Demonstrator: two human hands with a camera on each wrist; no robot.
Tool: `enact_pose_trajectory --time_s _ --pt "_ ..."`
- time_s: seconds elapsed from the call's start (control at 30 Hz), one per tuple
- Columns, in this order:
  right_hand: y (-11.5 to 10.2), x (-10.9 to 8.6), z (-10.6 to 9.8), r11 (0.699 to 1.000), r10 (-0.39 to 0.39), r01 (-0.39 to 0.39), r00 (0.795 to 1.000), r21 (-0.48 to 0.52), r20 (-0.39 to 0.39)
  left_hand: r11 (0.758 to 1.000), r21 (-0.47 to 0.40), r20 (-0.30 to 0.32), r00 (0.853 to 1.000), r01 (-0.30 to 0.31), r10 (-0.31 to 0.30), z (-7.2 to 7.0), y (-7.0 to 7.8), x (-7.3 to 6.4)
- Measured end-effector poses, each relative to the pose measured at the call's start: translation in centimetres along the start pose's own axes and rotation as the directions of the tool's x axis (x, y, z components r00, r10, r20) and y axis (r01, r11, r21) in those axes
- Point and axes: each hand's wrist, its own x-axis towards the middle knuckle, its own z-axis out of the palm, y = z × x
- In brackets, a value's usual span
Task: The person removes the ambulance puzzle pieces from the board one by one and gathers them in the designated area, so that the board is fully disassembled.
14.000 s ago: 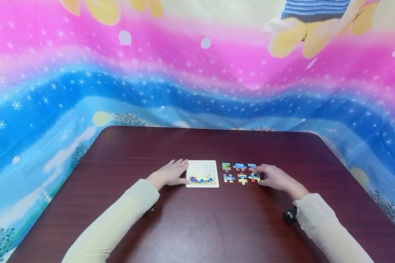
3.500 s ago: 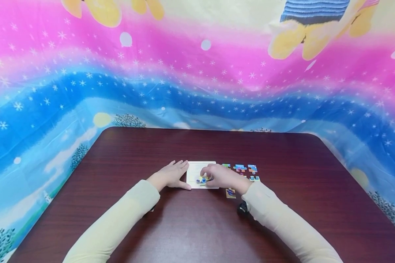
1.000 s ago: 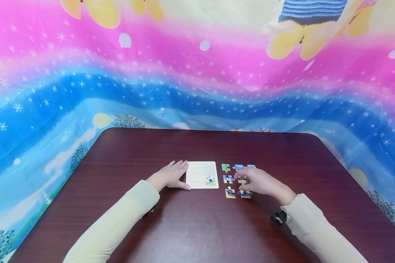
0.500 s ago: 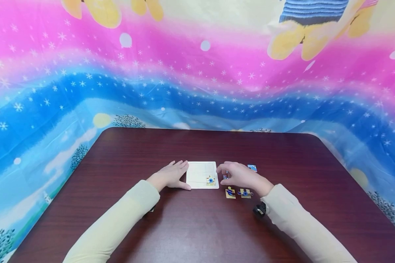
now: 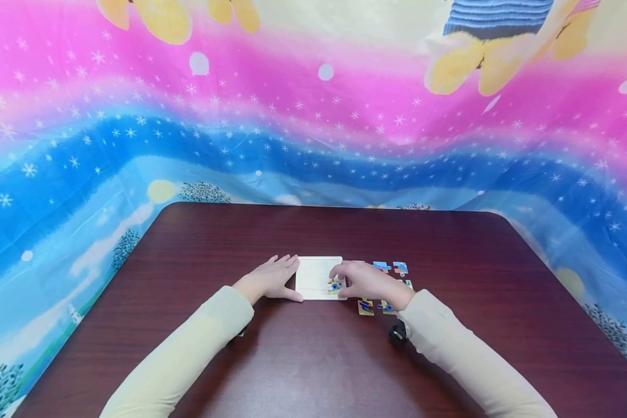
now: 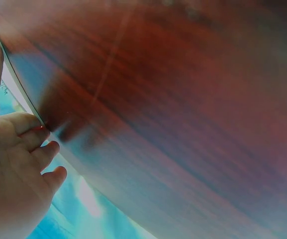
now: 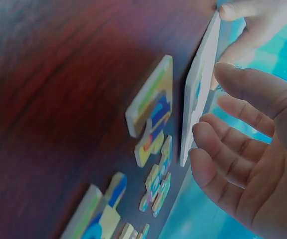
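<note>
A white square puzzle tray [image 5: 313,273] lies on the table. One jigsaw piece with a blue wheel [image 5: 334,287] sits in its near right corner. My left hand [image 5: 271,277] rests at the tray's left edge, fingers straight and thumb spread. My right hand [image 5: 368,281] is over the tray's right edge, with thumb and fingers apart around the piece; I see nothing held in the right wrist view. To the right lie loose jigsaw pieces: one with a blue and yellow picture [image 5: 366,307], another with a blue wheel [image 5: 388,307], and a blue one [image 5: 400,267]. My hand hides part of the others.
The dark red-brown table [image 5: 303,360] has rounded far corners. A colourful curtain [image 5: 313,128] with snowflakes hangs behind it. A black wrist camera [image 5: 398,333] sits under my right sleeve.
Since 14 s ago, two pieces from the tray's bottom row have joined the loose ones, in a nearer row. Over the last second my right hand has moved left to the tray; my left stays.
</note>
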Motion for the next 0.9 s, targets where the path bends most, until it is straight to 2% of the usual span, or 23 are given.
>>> enact_pose_trajectory --time_s 0.33,0.63,0.9 --pt "-0.02 0.76 0.76 1.000 0.017 -0.017 0.999 0.014 0.027 1.000 -0.002 0.004 1.000 0.003 -0.003 0.03 -0.06 0.06" --pt "-0.34 1.09 0.79 0.998 0.067 -0.067 0.997 0.014 0.049 1.000 -0.015 0.002 1.000 0.004 -0.004 0.01 -0.08 0.05" --pt "-0.39 0.89 0.70 0.999 0.035 -0.035 0.999 -0.012 0.034 1.000 -0.024 0.000 1.000 -0.001 0.001 -0.02 -0.15 0.04"
